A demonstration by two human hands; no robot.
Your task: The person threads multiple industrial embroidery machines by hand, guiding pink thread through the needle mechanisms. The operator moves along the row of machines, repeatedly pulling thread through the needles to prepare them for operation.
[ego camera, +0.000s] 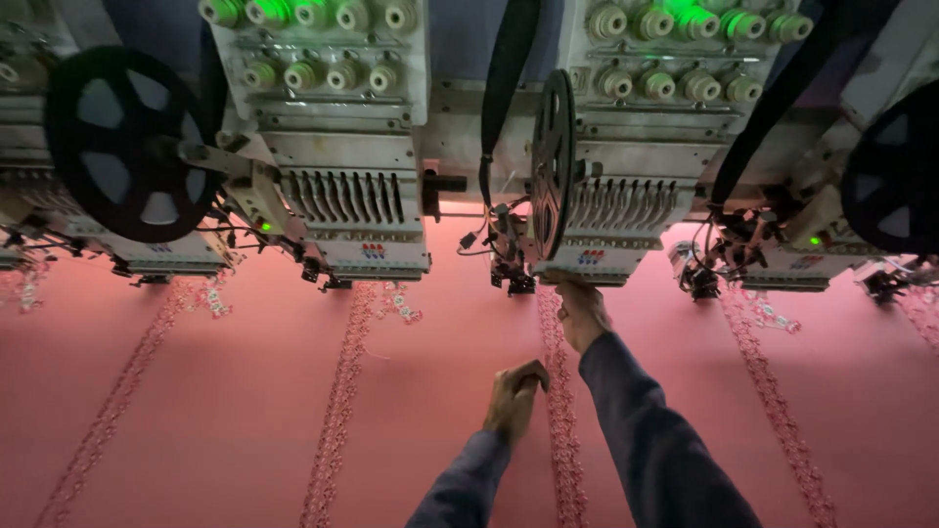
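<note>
Right hand [581, 311] reaches under the embroidery head [604, 235], grip hidden; left hand [515, 395], fingers curled, rests on open pink fabric [235, 411] behind it.

A small red-and-blue label [373, 251] is seen on the white front of the left embroidery head [333, 147]; a like one [590, 257] is borne by the middle head [636, 137]; a third [808, 262], fainter, is set on the right head; no packages or screens are shown.

Open pink cloth [245, 411] is lying free below; machine heads [597, 225] and black reels [122, 142] are crowding the room above it.
</note>
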